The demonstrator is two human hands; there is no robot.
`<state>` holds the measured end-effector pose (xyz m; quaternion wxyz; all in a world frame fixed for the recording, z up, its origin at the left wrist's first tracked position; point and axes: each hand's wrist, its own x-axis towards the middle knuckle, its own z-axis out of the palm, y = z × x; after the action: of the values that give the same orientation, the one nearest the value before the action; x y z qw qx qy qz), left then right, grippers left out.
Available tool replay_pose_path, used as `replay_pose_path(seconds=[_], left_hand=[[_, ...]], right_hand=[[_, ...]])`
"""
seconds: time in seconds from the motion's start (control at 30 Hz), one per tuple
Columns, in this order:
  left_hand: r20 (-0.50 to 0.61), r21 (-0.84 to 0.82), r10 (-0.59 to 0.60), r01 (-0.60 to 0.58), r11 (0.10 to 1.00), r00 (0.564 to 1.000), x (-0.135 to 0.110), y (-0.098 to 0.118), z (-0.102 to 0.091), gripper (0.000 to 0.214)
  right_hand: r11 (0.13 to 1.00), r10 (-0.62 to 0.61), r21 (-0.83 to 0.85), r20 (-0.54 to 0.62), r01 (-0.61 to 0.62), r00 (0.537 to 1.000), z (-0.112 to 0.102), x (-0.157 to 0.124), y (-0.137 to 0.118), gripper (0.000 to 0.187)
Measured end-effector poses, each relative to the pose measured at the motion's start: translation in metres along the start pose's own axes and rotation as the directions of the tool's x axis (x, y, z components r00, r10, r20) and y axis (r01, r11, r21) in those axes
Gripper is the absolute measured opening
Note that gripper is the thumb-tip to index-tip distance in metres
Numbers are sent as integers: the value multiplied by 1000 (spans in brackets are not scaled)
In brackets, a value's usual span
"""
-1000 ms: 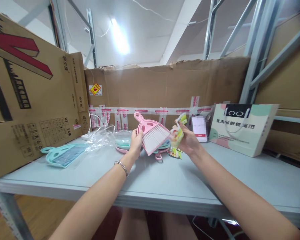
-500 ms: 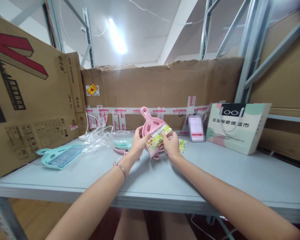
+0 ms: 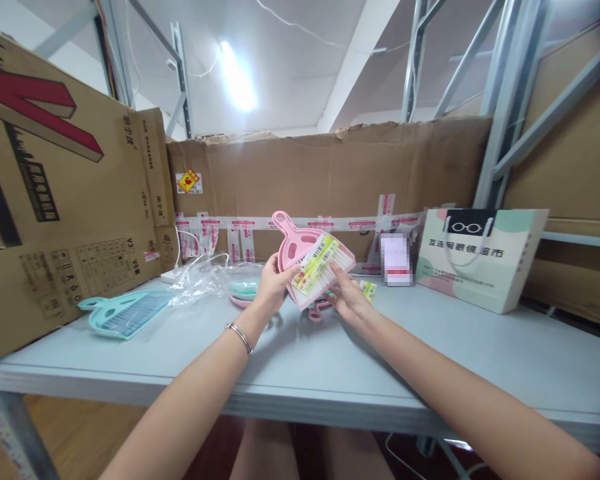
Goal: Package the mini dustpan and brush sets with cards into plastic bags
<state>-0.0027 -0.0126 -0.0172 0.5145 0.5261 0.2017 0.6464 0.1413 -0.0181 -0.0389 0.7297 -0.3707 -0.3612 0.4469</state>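
My left hand [image 3: 271, 287] grips a pink mini dustpan with its white-bristled brush [image 3: 307, 257], held tilted above the table, handle up to the left. A yellow-green printed label card [image 3: 314, 263] lies across the bristles. My right hand [image 3: 347, 295] presses its fingers against the lower right edge of the set, beside the card. Under my hands lie more pink and teal dustpans [image 3: 245, 292] and another label card [image 3: 367, 289].
A teal dustpan set [image 3: 125, 312] lies at the left on the grey table [image 3: 330, 360], beside clear plastic bags [image 3: 200, 277]. Cardboard walls [image 3: 330, 173] stand behind and at the left. A phone [image 3: 396, 260] and a paper bag [image 3: 480, 257] stand at the back right.
My right hand brought the label card from the air onto the brush bristles, then slid down to the set's lower edge. My left hand kept hold of the pink set and tilted it.
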Motion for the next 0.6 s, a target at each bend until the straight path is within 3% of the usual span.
replay_pose_path(seconds=[0.07, 0.1, 0.23, 0.4, 0.5, 0.6], left_hand=[[45, 13, -9, 9, 1000, 999, -1, 0, 0, 52], [51, 20, -17, 16, 1000, 999, -1, 0, 0, 51], [-29, 31, -67, 68, 997, 997, -1, -1, -2, 44], [-116, 52, -103, 109, 993, 988, -2, -1, -2, 37], [-109, 154, -57, 74, 985, 992, -1, 1, -1, 34], [-105, 416, 126, -72, 907, 986, 4, 11, -9, 32]], right_hand=[[977, 138, 141, 161, -161, 977, 3, -3, -4, 35], [960, 167, 192, 180, -201, 969, 4, -4, -6, 31], [949, 193, 221, 159, -226, 968, 7, -9, -8, 19], [954, 206, 182, 189, -240, 960, 6, -12, -5, 18], [955, 204, 174, 197, -239, 959, 6, -12, -5, 19], [957, 171, 209, 155, -202, 973, 5, -9, -8, 22]])
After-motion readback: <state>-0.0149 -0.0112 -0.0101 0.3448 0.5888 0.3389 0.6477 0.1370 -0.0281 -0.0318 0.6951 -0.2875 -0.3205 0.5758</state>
